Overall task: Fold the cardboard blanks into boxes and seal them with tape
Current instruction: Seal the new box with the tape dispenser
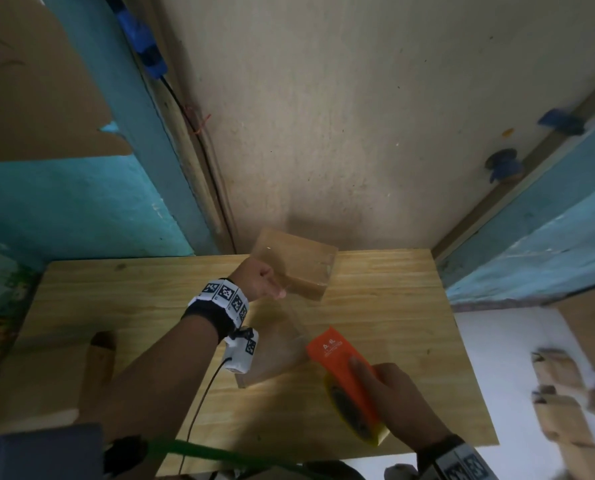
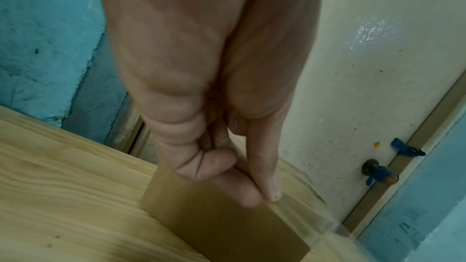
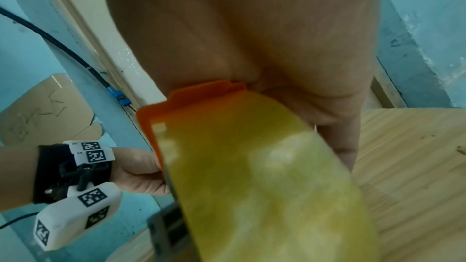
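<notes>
A small brown cardboard box (image 1: 294, 263) is at the far middle of the wooden table (image 1: 116, 292); I cannot tell whether it rests flat or is tipped up. My left hand (image 1: 266, 284) pinches the end of a clear tape strip (image 1: 275, 341) between thumb and forefinger (image 2: 262, 196), right at the box (image 2: 221, 222) edge. The strip runs back to an orange tape dispenser (image 1: 341, 365) with a yellowish roll (image 3: 264, 176). My right hand (image 1: 369, 379) grips the dispenser near the table's front right, its fingers (image 3: 340, 127) wrapped around the dispenser's side.
Several folded cardboard boxes (image 1: 559, 410) lie on a white surface right of the table. A cardboard piece (image 1: 98, 358) leans at the table's left. A pale door (image 1: 358, 116) and blue walls (image 1: 64, 202) close off the far side. A black cable (image 1: 199, 407) hangs from my left wrist.
</notes>
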Motion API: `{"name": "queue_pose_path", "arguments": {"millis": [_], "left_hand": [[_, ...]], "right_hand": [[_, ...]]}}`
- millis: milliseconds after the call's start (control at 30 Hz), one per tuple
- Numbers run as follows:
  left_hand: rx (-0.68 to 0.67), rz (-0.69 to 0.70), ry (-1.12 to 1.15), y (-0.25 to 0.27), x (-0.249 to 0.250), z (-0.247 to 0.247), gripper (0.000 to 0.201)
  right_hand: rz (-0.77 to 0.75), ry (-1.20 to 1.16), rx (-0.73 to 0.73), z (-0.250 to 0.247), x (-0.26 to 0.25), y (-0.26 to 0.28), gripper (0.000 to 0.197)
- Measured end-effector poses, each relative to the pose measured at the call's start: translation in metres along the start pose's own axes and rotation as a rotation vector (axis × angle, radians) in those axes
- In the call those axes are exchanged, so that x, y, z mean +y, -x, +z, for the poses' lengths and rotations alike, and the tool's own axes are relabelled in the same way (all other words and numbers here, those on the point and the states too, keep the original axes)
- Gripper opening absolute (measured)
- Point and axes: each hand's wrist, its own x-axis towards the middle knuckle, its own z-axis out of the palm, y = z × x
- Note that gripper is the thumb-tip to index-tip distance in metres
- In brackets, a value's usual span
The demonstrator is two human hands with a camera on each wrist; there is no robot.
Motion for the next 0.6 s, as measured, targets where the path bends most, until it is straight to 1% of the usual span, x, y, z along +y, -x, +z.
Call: {"name": "queue_pose_path", "arguments": {"millis": [100,200,267,367,467,533,600], "left_hand": [[-0.021,-0.035,-0.045,-0.004,-0.005,0.006,0.064],[-0.065,-0.063,-0.114,-0.008,-0.014,0.010,0.055],[-0.071,-0.064,-0.137,-0.007,-0.014,0.013,0.059],[-0.040,-0.053,-0.185,-0.006,-0.010,0.013,0.066],[-0.041,-0.043,-0.193,-0.008,-0.012,0.010,0.062],[-0.052,-0.047,-0.195,-0.009,-0.013,0.010,0.060],[-0.061,-0.033,-0.183,-0.010,-0.016,0.012,0.062]], "right_hand": [[0.004,0.064,-0.005,0.005,0.009,-0.003,0.076],[0.027,0.110,0.000,0.006,0.012,-0.006,0.077],[0.037,0.127,-0.012,0.008,0.013,-0.007,0.079],[0.043,0.154,0.008,0.010,0.015,-0.006,0.083],[0.042,0.116,0.008,0.013,0.018,-0.007,0.096],[0.044,0.102,0.001,0.016,0.021,-0.007,0.099],[0.033,0.104,-0.006,0.018,0.026,-0.008,0.102]]}}
